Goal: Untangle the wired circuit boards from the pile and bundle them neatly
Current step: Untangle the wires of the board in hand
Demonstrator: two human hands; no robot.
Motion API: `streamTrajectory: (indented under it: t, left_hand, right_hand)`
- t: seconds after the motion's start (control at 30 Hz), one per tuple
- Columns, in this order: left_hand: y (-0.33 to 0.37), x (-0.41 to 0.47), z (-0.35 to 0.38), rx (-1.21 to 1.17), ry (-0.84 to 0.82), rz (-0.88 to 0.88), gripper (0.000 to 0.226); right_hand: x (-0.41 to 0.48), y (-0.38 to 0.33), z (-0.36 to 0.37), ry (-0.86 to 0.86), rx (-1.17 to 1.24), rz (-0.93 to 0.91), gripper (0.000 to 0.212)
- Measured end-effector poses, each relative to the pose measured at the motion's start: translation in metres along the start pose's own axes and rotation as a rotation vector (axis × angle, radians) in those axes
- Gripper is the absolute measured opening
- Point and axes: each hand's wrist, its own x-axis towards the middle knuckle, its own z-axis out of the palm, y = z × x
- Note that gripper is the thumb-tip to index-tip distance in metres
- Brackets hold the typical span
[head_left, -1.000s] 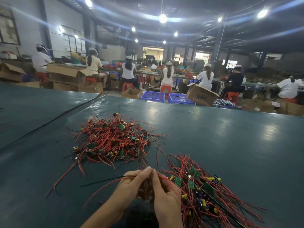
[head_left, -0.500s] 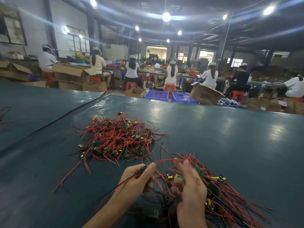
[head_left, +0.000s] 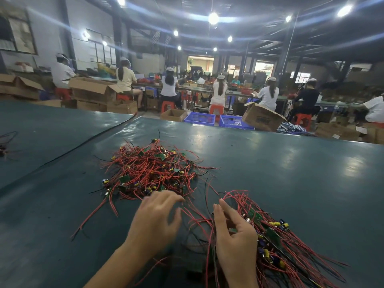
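Note:
A tangled pile of red-wired green circuit boards (head_left: 153, 169) lies on the dark green table (head_left: 291, 173) straight ahead. To the right, close to me, a second heap of boards (head_left: 280, 246) lies with its red wires fanned out roughly one way. My left hand (head_left: 153, 221) reaches forward with fingers spread and holds nothing; its fingertips are at the near edge of the tangled pile. Over the left edge of the fanned heap, my right hand (head_left: 234, 242) has a small green board with red wires pinched under its thumb, the index finger raised.
A black seam or cable (head_left: 83, 142) runs diagonally across the table at the left. A few loose wires (head_left: 6, 140) lie at the far left edge. Beyond the table's far edge stand blue crates (head_left: 199, 118), cardboard boxes (head_left: 261, 117) and seated workers.
The hands have parted. My left hand let go of the wire and moved forward to the tangled pile. My right hand came down onto the right heap.

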Motion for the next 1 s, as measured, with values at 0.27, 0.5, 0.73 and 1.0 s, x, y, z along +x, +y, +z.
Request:
streamTrajectory:
  t: [0.27, 0.5, 0.73, 1.0]
  left_hand:
    - [-0.073, -0.005, 0.003, 0.266, -0.339, -0.528, 0.046]
    - [-0.067, -0.003, 0.001, -0.162, 0.117, -0.395, 0.037]
    - [-0.009, 0.002, -0.005, -0.429, 0.269, 0.078, 0.035]
    - [0.044, -0.009, -0.002, -0.668, 0.099, 0.325, 0.037]
  right_hand:
    - [-0.001, 0.006, -0.006, -0.157, -0.757, -0.161, 0.055]
    - [-0.002, 0.006, -0.001, -0.111, -0.563, -0.177, 0.062]
    - [-0.005, 0.002, 0.003, -0.113, -0.228, -0.201, 0.025]
    - [-0.003, -0.005, 0.006, -0.387, 0.307, 0.181, 0.041]
